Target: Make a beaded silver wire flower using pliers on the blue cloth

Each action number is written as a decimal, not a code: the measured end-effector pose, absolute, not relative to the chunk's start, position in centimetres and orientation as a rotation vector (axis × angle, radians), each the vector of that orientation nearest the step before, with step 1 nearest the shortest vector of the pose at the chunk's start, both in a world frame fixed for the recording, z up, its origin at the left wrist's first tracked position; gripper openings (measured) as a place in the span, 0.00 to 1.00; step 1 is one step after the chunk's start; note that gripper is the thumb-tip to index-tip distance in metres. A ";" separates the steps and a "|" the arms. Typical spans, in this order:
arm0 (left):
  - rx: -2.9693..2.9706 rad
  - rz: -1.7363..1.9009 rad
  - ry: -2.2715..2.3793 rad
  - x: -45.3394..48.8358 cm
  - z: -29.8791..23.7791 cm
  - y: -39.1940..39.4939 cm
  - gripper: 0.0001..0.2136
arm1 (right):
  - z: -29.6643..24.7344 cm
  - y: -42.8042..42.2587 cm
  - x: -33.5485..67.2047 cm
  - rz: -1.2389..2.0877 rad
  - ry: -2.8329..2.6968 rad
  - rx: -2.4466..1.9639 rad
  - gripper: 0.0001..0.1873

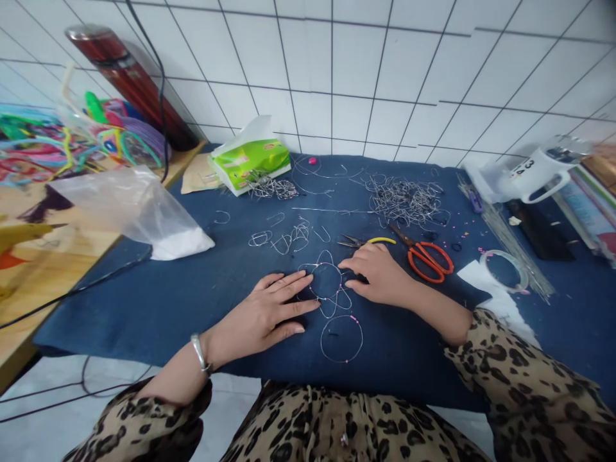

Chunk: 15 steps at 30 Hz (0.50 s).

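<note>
A flower-shaped wire piece [326,298], a beaded ring with thin wire loops round it, lies on the dark blue cloth. My left hand [262,314] is open and flat, its fingertips resting on the ring's left side. My right hand [378,273] has curled fingers on the right side, with thumb and index finger at a wire loop partly hidden beneath them. Just below lies a separate wire ring [341,338] with a few pink beads. Beyond my right hand are small pliers [357,242] and orange-handled scissors [428,260].
Bent wire pieces [409,200] form a tangled pile at the back, with several loose loops [291,237] nearer. A green tissue pack [250,160] and a plastic bag [158,224] are at left. On the right are straight wires [517,244], a clear coil [505,273] and a white mug [539,170].
</note>
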<state>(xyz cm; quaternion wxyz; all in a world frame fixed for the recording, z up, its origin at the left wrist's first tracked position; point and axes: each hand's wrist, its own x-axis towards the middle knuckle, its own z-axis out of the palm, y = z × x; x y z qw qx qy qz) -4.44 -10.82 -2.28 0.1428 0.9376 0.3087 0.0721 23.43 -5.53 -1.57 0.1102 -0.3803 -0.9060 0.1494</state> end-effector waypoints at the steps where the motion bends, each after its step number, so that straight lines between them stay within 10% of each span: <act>1: 2.693 0.212 0.892 -4.5 -2.3 -10.8 0.18 | -1.6 -5.5 23.4 0.439 -2.666 -1.120 0.15; 15: 2.617 0.416 1.075 -4.1 -2.5 -10.1 0.08 | -1.7 -5.5 23.3 0.406 -2.669 -1.098 0.15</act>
